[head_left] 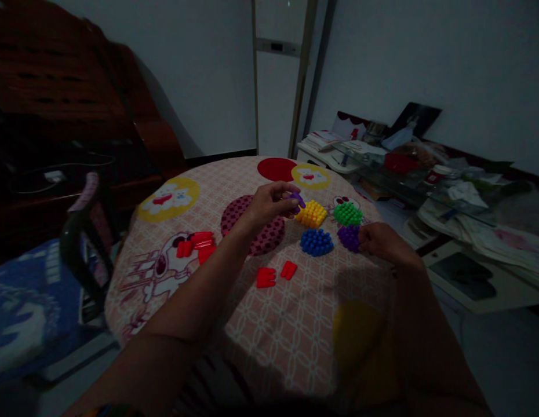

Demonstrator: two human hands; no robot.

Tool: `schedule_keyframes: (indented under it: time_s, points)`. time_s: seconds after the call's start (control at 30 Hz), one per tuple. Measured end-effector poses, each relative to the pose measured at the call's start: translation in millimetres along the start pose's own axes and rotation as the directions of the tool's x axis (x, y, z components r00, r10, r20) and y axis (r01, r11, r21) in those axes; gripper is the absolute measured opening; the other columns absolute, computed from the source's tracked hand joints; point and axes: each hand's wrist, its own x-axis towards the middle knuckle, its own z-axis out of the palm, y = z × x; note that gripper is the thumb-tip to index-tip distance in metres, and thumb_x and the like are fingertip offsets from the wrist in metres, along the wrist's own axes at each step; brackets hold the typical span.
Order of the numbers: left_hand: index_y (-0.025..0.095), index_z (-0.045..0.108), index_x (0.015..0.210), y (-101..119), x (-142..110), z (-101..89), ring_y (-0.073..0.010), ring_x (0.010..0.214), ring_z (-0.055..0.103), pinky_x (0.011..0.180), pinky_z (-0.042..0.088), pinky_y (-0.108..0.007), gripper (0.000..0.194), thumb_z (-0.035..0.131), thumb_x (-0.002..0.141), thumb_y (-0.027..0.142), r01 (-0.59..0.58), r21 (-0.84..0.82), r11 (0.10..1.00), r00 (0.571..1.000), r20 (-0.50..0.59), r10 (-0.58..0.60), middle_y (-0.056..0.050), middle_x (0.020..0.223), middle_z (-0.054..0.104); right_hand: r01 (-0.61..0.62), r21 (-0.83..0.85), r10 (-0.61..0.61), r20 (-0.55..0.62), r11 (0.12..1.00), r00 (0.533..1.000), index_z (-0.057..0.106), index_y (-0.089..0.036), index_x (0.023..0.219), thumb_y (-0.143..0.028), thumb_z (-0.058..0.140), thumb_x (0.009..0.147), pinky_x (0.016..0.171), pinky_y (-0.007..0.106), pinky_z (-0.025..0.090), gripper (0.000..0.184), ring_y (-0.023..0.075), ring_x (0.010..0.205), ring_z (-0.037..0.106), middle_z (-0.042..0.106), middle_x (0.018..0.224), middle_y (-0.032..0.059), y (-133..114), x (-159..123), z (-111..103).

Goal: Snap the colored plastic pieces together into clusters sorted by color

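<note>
My left hand (276, 201) is closed in a pinch on a small purple plastic piece (297, 200), held just above a yellow cluster of knobbed pieces (312, 214). At the right, my right hand (380, 240) has its fingers pressed together at the edge of a purple cluster (349, 238); what they pinch is hidden. Between the hands lies a blue cluster (316, 242), and a green cluster (348, 214) sits behind the purple one. Flat red plastic pieces (265, 277) lie nearer me, with more red pieces (202, 240) left of my left forearm.
Partly under my left arm is a round maroon patterned mat (235, 214) on the round table with a patterned cloth (278, 330). A chair (84, 249) stands at the left. Along the right, a cluttered low glass-topped table (461, 202) holds papers and bags.
</note>
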Motion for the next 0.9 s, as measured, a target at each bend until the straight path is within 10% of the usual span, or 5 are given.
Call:
schedule_keyframes:
  time_s: [0.43, 0.63, 0.9]
  points:
    - [0.011, 0.063, 0.098, -8.7, 0.9, 12.2, -0.0123, 0.068, 0.070, 0.064, 0.056, -0.022, 0.030, 0.078, 0.075, 0.021, 0.083, -0.066, 0.994, 0.991, 0.114, -0.075, -0.006, 0.081, 0.075, -0.045, 0.178, 0.057, -0.062, 0.983, 0.996, 0.061, -0.019, 0.057, -0.018, 0.067, 0.069, 0.054, 0.026, 0.037, 0.014, 0.0148, 0.054, 0.057, 0.062, 0.055, 0.0009, 0.0, -0.7, -3.9]
    - [0.012, 0.063, 0.094, -24.9, -2.3, 37.9, -0.0133, 0.068, 0.070, 0.066, 0.057, -0.025, 0.028, 0.080, 0.074, 0.022, 0.148, -0.146, 0.978, 0.960, 0.259, -0.107, -0.006, 0.081, 0.074, 0.077, 0.720, -0.084, -0.026, 0.690, 0.996, 0.070, -0.016, 0.075, -0.055, 0.061, 0.086, 0.049, 0.025, 0.048, 0.041, 0.0140, 0.052, 0.061, 0.069, 0.066, 0.0062, -27.9, -9.9, -4.0]
    - [0.013, 0.062, 0.091, -37.2, -6.9, 51.7, -0.0114, 0.061, 0.066, 0.063, 0.054, -0.024, 0.029, 0.081, 0.071, 0.022, 0.110, -0.100, 0.989, 0.961, 0.266, -0.079, -0.001, 0.073, 0.070, 0.108, 0.845, -0.156, -0.029, 0.524, 0.987, 0.072, -0.017, 0.082, -0.056, 0.079, 0.071, 0.046, 0.023, 0.050, 0.041, 0.0128, 0.051, 0.062, 0.069, 0.065, 0.0025, -64.6, -6.1, 7.2]
